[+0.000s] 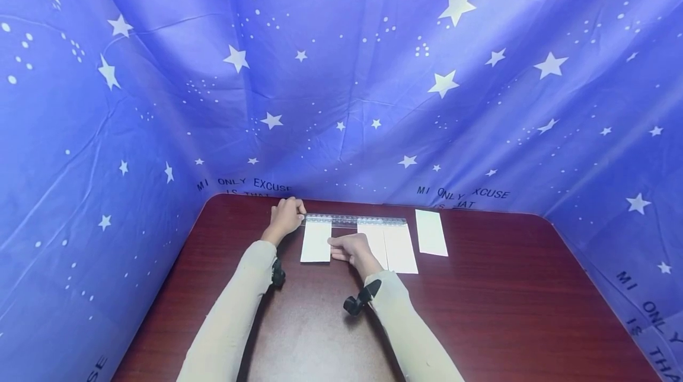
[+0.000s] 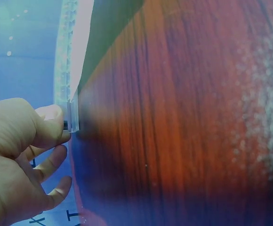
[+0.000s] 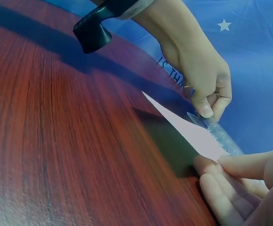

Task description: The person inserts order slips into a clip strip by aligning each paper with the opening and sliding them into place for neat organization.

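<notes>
My left hand [image 1: 286,216] pinches the left end of a clear ruler [image 1: 354,220] near the back of the table. In the left wrist view, thumb and forefinger hold the ruler's end, with the other fingers spread loosely below. A white card [image 1: 316,242] stands tilted with its top edge at the ruler, and my right hand [image 1: 352,247] pinches its right edge between thumb and fingers. The right wrist view shows this card [image 3: 188,129] raised off the wood, with a shadow beneath it. To the right, two more white cards [image 1: 401,250] lie side by side, their tops at the ruler.
Another white card [image 1: 431,232] lies apart, past the ruler's right end. All of it rests on a dark red wooden table [image 1: 507,299]. A blue star-printed curtain [image 1: 347,73] hangs close behind the table and along both sides.
</notes>
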`<state>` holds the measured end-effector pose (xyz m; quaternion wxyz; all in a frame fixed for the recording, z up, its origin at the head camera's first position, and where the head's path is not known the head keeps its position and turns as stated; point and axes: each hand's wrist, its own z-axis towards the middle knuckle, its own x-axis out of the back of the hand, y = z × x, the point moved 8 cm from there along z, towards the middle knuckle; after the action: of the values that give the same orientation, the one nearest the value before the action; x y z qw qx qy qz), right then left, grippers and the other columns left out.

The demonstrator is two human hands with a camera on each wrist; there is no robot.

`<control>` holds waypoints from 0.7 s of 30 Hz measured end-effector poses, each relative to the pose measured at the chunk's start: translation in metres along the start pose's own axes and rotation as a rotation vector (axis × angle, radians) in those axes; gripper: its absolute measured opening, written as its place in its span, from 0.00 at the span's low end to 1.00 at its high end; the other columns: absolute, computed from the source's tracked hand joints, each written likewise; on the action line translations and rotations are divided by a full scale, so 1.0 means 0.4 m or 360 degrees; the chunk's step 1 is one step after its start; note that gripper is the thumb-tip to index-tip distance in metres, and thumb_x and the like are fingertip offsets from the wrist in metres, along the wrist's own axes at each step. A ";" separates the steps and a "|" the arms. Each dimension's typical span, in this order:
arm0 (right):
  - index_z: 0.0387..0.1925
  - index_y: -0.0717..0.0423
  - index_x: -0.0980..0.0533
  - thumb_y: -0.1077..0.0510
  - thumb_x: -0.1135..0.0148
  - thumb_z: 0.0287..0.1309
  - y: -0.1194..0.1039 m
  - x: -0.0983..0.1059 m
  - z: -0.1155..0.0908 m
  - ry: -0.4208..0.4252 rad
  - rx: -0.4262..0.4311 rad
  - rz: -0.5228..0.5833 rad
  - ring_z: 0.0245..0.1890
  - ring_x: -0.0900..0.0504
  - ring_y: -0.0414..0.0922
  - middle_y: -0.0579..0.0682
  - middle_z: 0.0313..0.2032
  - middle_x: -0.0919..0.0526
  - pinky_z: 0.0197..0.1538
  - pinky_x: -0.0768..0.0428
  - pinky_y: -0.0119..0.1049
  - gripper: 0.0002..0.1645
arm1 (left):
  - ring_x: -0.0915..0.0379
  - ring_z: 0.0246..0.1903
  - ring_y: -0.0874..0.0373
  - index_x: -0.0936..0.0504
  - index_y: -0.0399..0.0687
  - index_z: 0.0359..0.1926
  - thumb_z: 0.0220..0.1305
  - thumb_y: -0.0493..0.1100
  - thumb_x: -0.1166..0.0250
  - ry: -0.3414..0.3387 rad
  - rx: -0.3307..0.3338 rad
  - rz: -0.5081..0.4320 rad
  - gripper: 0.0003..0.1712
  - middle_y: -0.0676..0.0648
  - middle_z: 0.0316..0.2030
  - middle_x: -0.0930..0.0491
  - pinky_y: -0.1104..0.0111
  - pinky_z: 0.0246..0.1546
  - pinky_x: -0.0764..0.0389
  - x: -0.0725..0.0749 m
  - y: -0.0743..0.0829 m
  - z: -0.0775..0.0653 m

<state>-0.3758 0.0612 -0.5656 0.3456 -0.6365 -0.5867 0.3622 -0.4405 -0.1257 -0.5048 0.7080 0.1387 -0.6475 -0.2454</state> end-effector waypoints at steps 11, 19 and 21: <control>0.44 0.81 0.23 0.74 0.34 0.55 -0.003 0.005 -0.013 0.0091 0.0105 0.0185 0.15 0.17 0.39 0.50 0.15 0.18 0.27 0.15 0.32 0.16 | 0.24 0.51 0.42 0.18 0.47 0.29 0.60 0.33 0.33 0.0027 -0.0005 0.0029 0.05 0.43 0.41 0.18 0.45 0.52 0.28 0.001 0.004 0.002; 0.44 0.79 0.21 0.71 0.31 0.55 -0.001 0.007 -0.019 0.0091 0.0071 0.0174 0.16 0.16 0.40 0.51 0.16 0.17 0.29 0.14 0.34 0.16 | 0.25 0.50 0.42 0.19 0.47 0.30 0.61 0.33 0.33 0.0015 -0.0015 0.0037 0.05 0.44 0.40 0.18 0.45 0.51 0.28 -0.001 0.003 0.001; 0.44 0.78 0.21 0.70 0.30 0.55 -0.002 0.004 -0.021 0.0085 0.0072 0.0146 0.16 0.15 0.40 0.51 0.17 0.16 0.30 0.14 0.35 0.16 | 0.25 0.50 0.42 0.19 0.47 0.30 0.60 0.33 0.33 0.0017 -0.0020 0.0036 0.05 0.44 0.40 0.18 0.45 0.51 0.28 -0.001 0.003 0.001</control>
<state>-0.3689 0.0628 -0.5608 0.3585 -0.6641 -0.5392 0.3737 -0.4406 -0.1243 -0.5044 0.7150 0.1283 -0.6437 -0.2408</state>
